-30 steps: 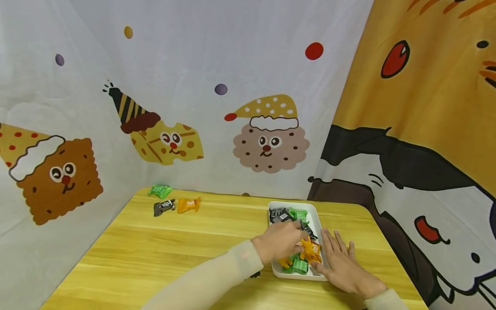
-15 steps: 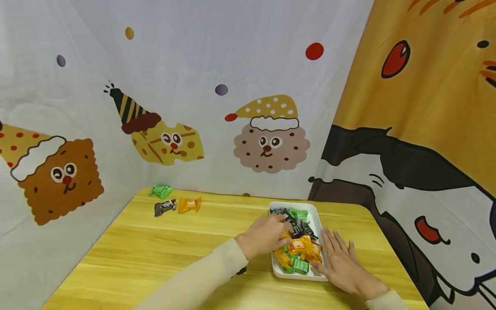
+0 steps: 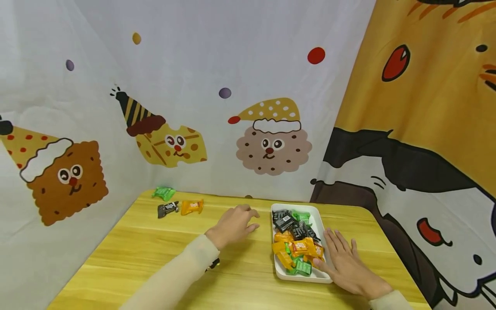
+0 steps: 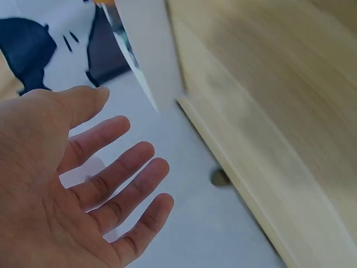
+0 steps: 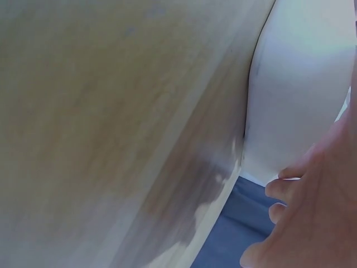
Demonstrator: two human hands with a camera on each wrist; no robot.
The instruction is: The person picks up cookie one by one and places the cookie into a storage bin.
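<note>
My left hand (image 3: 234, 226) hovers over the table left of a white tray (image 3: 304, 279), apart from it; the left wrist view shows the palm (image 4: 33, 184) bare and the fingers loosely extended. My right hand (image 3: 346, 263) rests against the tray's right wall, fingers straight, its thumb at the rim. The right wrist view catches only part of this hand (image 5: 318, 201) beside the white tray wall (image 5: 295, 95). Inside the tray lie wrapped candies: black ones (image 3: 284, 222) towards the back, orange ones (image 3: 303, 247) in the middle, green ones (image 3: 304, 268) at the front and back.
Three more candies sit at the table's back left: a green candy (image 3: 163, 193), a black candy (image 3: 168, 209) and an orange candy (image 3: 192, 207). The wooden table (image 3: 155, 254) ends at a cartoon-printed cloth (image 3: 217, 172) behind and to the right.
My left hand has come out of the tray and moved left, uncovering the candies there; an orange candy near its fingers now lies in the tray. My right hand stays at the tray's side.
</note>
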